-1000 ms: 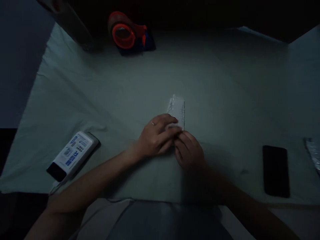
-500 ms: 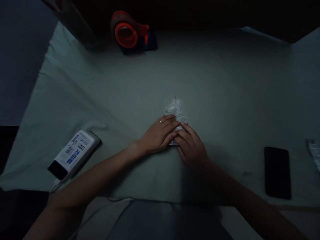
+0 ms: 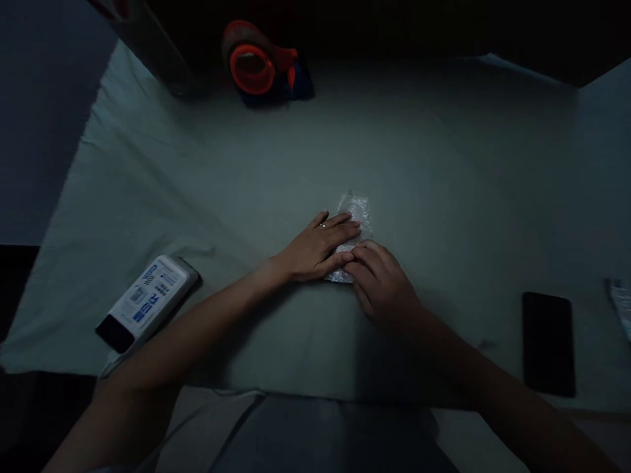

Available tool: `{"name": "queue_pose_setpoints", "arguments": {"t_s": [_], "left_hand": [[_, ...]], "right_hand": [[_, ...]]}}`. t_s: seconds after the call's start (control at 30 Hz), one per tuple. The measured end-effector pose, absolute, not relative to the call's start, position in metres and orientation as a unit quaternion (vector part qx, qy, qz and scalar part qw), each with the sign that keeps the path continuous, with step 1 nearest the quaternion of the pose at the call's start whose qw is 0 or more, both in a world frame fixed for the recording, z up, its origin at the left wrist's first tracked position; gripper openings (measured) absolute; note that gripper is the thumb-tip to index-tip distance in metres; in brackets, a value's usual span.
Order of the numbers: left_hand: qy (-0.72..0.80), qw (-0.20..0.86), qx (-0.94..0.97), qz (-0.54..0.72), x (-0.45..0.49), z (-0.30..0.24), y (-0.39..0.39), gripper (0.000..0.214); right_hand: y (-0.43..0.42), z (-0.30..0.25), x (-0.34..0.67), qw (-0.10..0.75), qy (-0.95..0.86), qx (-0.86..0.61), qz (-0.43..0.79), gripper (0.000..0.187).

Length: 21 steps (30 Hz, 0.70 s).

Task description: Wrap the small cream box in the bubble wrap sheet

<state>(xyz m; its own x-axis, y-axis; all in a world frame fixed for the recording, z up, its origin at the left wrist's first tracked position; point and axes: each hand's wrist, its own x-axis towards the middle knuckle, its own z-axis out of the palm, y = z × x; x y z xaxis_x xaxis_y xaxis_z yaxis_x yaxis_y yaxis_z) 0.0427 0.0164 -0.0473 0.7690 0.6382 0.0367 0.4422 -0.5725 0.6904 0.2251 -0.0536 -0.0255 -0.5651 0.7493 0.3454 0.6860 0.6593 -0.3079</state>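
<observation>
A small clear plastic packet lies flat in the middle of a pale cloth-covered table. My left hand rests on the packet's left side with its fingers stretched flat; a ring shows on one finger. My right hand lies palm down on the packet's near right corner, fingers extended and touching the left hand's fingertips. The near half of the packet is hidden under both hands.
A red tape dispenser stands at the far edge. A white box with blue print lies near left. A black phone lies near right, a shiny wrapper beyond it. The scene is dim.
The packet stood crumpled up between curled fingers; now it lies flat. Both hands have opened out and press down on it.
</observation>
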Motion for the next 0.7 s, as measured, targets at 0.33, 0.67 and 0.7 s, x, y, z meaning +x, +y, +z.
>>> {"name": "queue_pose_setpoints", "arguments": {"t_s": [0.33, 0.67, 0.7], "left_hand": [[0.364, 0.361, 0.829, 0.223, 0.038, -0.041, 0.021, 0.042], [0.367, 0.332, 0.842, 0.215, 0.039, -0.046, 0.029, 0.039], [0.367, 0.332, 0.841, 0.218, 0.039, -0.046, 0.030, 0.038]], "right_hand": [[-0.011, -0.017, 0.235, 0.212, -0.854, -0.406, 0.247, 0.023], [-0.008, -0.030, 0.234, 0.190, -0.846, -0.441, 0.232, 0.053], [-0.009, -0.032, 0.234, 0.184, -0.849, -0.449, 0.208, 0.055]]}}
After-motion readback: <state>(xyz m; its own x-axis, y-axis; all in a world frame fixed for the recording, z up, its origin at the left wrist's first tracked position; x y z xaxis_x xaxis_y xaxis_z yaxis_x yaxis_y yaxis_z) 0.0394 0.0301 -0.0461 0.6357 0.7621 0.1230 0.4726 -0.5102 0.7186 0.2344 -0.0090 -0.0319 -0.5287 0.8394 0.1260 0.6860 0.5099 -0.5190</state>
